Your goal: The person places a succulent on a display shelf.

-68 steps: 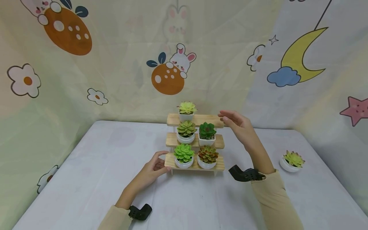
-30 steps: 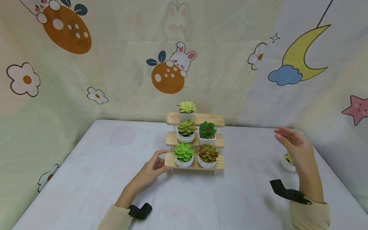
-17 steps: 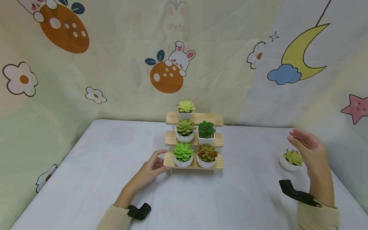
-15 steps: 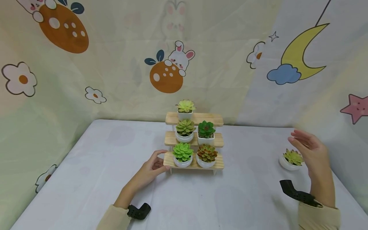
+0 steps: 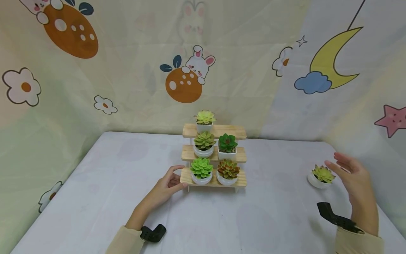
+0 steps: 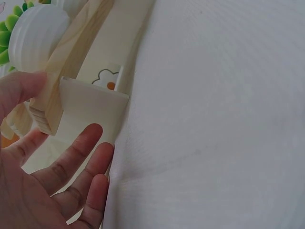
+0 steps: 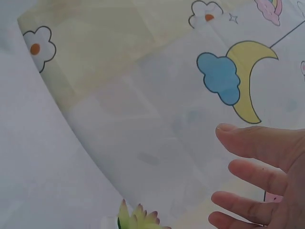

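Observation:
A three-tier wooden plant stand with white supports stands in the middle of the table. My left hand pinches the left end of its lowest board; in the left wrist view the thumb lies on one side of that board and the index finger on the other. At the far right, a yellow-green succulent in a round white pot sits on the table. Just right of it, my right hand hovers with fingers spread and holds nothing. The right wrist view shows only the succulent's leaf tips.
On the stand's top board is a pale succulent at left. The middle board carries a green succulent and a dark green one. Below are a bright green and a reddish-brown one. A printed cloth hangs behind the table.
My right hand has moved from beside the stand's top board across to the right, now slightly lower beside the lone succulent. The left hand has kept its grip on the stand.

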Available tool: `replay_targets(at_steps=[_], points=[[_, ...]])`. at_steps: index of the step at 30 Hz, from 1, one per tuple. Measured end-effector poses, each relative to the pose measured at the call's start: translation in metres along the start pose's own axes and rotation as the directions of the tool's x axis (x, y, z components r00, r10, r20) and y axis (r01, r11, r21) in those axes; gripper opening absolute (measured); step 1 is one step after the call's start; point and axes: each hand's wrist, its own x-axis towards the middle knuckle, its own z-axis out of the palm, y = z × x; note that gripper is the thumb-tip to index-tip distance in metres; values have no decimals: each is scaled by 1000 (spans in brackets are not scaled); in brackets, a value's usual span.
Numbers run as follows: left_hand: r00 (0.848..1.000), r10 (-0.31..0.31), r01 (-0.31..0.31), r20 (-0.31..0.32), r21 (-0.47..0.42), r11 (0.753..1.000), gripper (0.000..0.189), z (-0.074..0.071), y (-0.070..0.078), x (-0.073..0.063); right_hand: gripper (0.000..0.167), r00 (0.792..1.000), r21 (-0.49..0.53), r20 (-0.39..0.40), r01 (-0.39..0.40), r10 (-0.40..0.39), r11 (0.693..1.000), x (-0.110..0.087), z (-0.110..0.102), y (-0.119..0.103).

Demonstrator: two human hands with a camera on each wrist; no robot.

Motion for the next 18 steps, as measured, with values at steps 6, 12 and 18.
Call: replay_targets(at_steps=[6,12,18], points=[[1000,8,-8,2,1,1000,57,0,-1,0,77,998,-58,45,-51,53,997,4,-5,12],[1000,14,-14,5,4,1000,56,1,-2,0,84,986,-124,152,-43,62,991,8,-10,23],[1000,9,-9,-3,3,1000,56,0,-2,1,91,954,-157,301,35,14,987,26,-14,47]])
